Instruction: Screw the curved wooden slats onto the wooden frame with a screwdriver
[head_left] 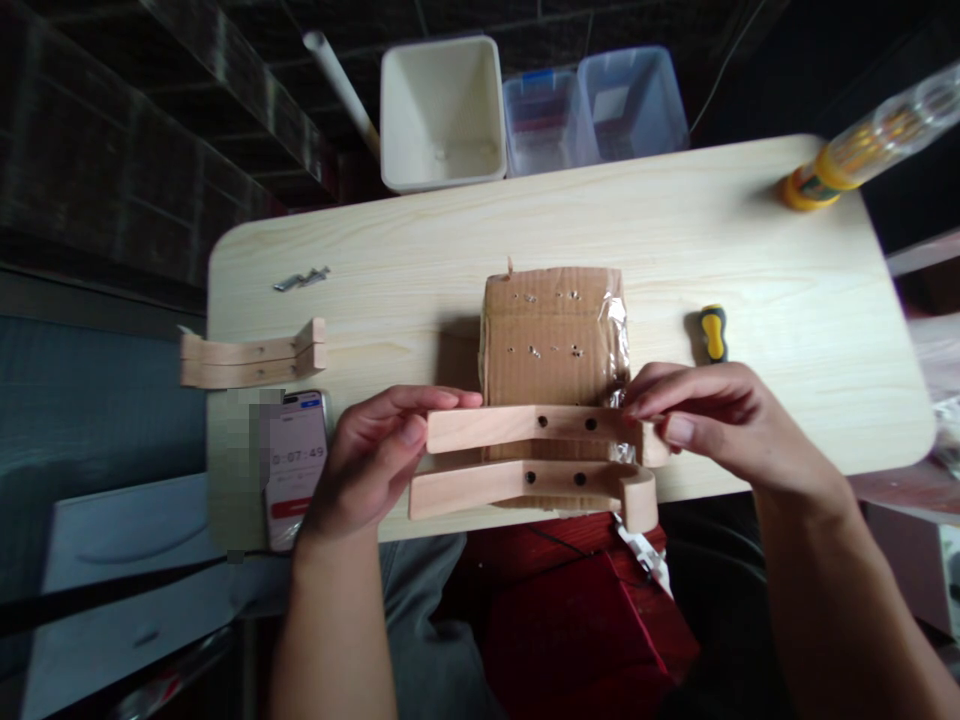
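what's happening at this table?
Someone's left hand and right hand hold opposite ends of a curved wooden piece at a cardboard box. A similar piece sits alongside, nearer the person. Each shows two dark holes. More wooden pieces sit at the table's left edge; a yellow-and-black screwdriver lies beyond the right hand, untouched.

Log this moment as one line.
left hand: upper wooden piece, plain end | right hand: same piece, curled end | lower wooden piece: alongside | yellow-black handle: on table
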